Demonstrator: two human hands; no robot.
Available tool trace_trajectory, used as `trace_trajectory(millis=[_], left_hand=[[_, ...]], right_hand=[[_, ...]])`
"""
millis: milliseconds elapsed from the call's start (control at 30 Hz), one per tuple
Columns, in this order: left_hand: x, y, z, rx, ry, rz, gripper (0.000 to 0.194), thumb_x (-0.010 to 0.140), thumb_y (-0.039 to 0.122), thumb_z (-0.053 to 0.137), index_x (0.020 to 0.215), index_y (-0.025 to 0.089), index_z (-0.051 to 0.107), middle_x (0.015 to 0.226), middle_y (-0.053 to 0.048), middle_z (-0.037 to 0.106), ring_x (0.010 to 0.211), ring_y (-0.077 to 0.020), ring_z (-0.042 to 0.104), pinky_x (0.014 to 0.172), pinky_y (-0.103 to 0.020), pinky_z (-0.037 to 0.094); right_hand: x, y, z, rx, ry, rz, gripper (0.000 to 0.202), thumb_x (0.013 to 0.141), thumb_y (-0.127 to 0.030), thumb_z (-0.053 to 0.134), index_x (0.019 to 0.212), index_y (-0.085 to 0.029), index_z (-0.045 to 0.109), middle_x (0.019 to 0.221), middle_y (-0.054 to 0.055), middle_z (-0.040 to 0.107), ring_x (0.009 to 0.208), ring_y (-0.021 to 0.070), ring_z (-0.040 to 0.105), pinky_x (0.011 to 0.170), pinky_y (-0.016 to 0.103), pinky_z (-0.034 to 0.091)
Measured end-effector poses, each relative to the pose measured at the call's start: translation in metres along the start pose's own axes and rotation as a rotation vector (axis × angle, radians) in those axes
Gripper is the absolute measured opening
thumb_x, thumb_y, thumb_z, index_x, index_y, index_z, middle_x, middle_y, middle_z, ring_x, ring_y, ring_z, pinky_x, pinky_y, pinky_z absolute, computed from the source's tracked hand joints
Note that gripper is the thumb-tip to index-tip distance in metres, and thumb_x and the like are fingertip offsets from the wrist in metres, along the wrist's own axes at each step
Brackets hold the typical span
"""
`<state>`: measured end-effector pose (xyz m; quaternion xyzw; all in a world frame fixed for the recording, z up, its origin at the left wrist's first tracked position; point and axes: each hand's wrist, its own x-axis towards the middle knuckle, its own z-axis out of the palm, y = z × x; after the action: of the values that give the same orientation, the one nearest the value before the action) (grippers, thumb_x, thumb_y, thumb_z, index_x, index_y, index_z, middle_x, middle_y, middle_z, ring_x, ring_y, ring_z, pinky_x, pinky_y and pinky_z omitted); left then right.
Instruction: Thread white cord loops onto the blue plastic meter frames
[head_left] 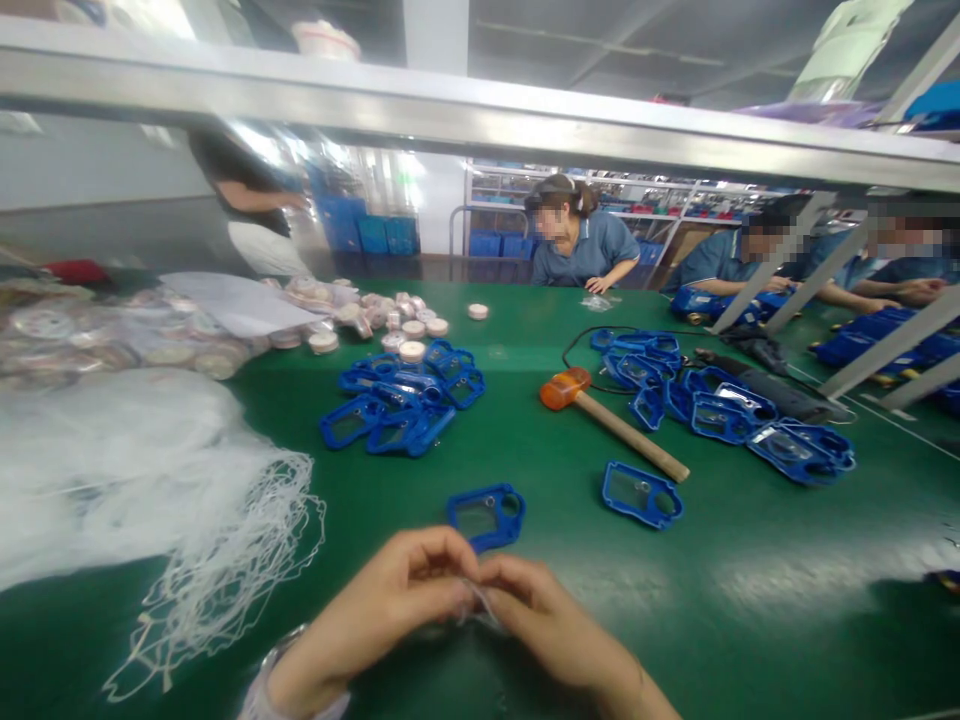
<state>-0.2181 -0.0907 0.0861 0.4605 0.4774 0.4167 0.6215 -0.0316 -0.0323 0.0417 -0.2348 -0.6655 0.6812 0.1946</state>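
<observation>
Near the bottom centre, my left hand (405,585) and my right hand (544,615) meet with fingertips pinched together. Between them is a thin, whitish, partly see-through piece (480,605), too blurred to name. Just beyond my fingers lies a blue plastic frame (500,512) with a window-like opening and a round hole; my fingers partly overlap its lower edge in view. Another such blue frame (642,495) rests to the right, below a mallet (611,428) with an orange head and wooden handle.
On the green table (555,540) sit a pile of blue frames (405,395) and more frames (720,410) at right. White netting with cords (217,560) spreads at left, near bagged round white pieces (150,330). A metal beam (480,110) crosses above. Several people work beyond.
</observation>
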Motion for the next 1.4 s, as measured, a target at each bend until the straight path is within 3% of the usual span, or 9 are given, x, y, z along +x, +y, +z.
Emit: trace_trajectory(millis=[67, 200, 433, 600, 733, 933, 1033, 1133, 1400], left_hand=[[0.001, -0.001, -0.004, 0.064, 0.092, 0.007, 0.021, 0.074, 0.034, 0.064, 0.081, 0.014, 0.062, 0.067, 0.000, 0.059, 0.058, -0.0108, 0.048, 0.057, -0.021, 0.037], [0.003, -0.010, -0.017, 0.299, 0.246, -0.012, 0.023, 0.076, 0.035, 0.061, 0.087, 0.016, 0.065, 0.072, -0.002, 0.063, 0.063, -0.0140, 0.053, 0.059, -0.023, 0.040], [0.012, -0.021, -0.020, 0.618, 0.351, -0.025, 0.017, 0.077, 0.032, 0.055, 0.072, 0.017, 0.064, 0.066, 0.000, 0.064, 0.064, -0.0175, 0.059, 0.059, -0.024, 0.040], [0.027, -0.023, -0.015, 0.588, 0.399, -0.006, 0.020, 0.076, 0.037, 0.057, 0.072, 0.017, 0.061, 0.065, 0.001, 0.061, 0.062, -0.0171, 0.057, 0.057, -0.024, 0.038], [0.042, -0.030, -0.019, 0.501, 0.470, 0.053, 0.020, 0.076, 0.037, 0.058, 0.073, 0.017, 0.057, 0.071, 0.000, 0.061, 0.058, -0.0149, 0.054, 0.055, -0.024, 0.037], [0.055, -0.050, -0.028, 0.372, 0.484, 0.061, 0.024, 0.077, 0.039, 0.056, 0.072, 0.016, 0.052, 0.102, -0.007, 0.061, 0.051, -0.0089, 0.051, 0.052, -0.024, 0.042], [0.058, -0.058, -0.029, 0.301, 0.458, 0.024, 0.026, 0.077, 0.041, 0.056, 0.072, 0.016, 0.049, 0.082, -0.004, 0.065, 0.044, -0.0079, 0.049, 0.042, -0.020, 0.036], [0.060, -0.063, -0.030, 0.254, 0.462, -0.015, 0.027, 0.078, 0.043, 0.055, 0.074, 0.017, 0.048, 0.050, 0.005, 0.053, 0.037, -0.0083, 0.044, 0.036, -0.016, 0.029], [0.063, -0.064, -0.033, 0.183, 0.497, -0.033, 0.028, 0.078, 0.044, 0.054, 0.072, 0.018, 0.046, 0.045, 0.006, 0.051, 0.034, -0.0062, 0.040, 0.034, -0.014, 0.026]], right_hand=[[-0.002, 0.000, 0.001, 0.100, 0.011, 0.042, 0.028, 0.089, -0.034, 0.044, 0.089, -0.015, 0.065, 0.079, 0.005, 0.069, 0.080, 0.0165, 0.062, 0.081, 0.030, 0.043], [-0.006, 0.005, -0.003, 0.145, 0.056, 0.096, 0.032, 0.082, -0.043, 0.056, 0.086, -0.013, 0.066, 0.065, 0.003, 0.066, 0.067, 0.0148, 0.060, 0.070, 0.027, 0.044], [0.004, 0.000, -0.028, -0.282, 0.251, 0.179, 0.020, 0.080, -0.029, 0.055, 0.079, -0.015, 0.069, 0.069, 0.004, 0.070, 0.064, 0.0158, 0.062, 0.062, 0.025, 0.044], [0.025, -0.014, -0.057, -0.668, 0.353, 0.128, 0.020, 0.081, -0.028, 0.052, 0.069, -0.017, 0.065, 0.062, 0.001, 0.067, 0.059, 0.0150, 0.058, 0.057, 0.024, 0.040], [0.050, -0.013, -0.071, -0.667, 0.366, 0.062, 0.019, 0.079, -0.028, 0.053, 0.069, -0.016, 0.062, 0.067, 0.001, 0.064, 0.064, 0.0150, 0.057, 0.062, 0.025, 0.041], [0.069, 0.004, -0.078, -0.604, 0.347, 0.063, 0.018, 0.078, -0.029, 0.056, 0.067, -0.015, 0.059, 0.074, 0.003, 0.064, 0.067, 0.0145, 0.057, 0.065, 0.026, 0.042], [0.069, 0.010, -0.078, -0.552, 0.328, 0.093, 0.018, 0.078, -0.031, 0.056, 0.069, -0.015, 0.058, 0.069, 0.001, 0.064, 0.059, 0.0129, 0.056, 0.057, 0.024, 0.042], [0.068, 0.013, -0.077, -0.511, 0.319, 0.104, 0.019, 0.078, -0.032, 0.057, 0.068, -0.016, 0.057, 0.068, 0.001, 0.063, 0.058, 0.0126, 0.056, 0.056, 0.023, 0.042], [0.068, 0.014, -0.072, -0.435, 0.338, 0.113, 0.019, 0.074, -0.032, 0.060, 0.064, -0.017, 0.055, 0.072, 0.001, 0.063, 0.065, 0.0132, 0.056, 0.061, 0.023, 0.044]])
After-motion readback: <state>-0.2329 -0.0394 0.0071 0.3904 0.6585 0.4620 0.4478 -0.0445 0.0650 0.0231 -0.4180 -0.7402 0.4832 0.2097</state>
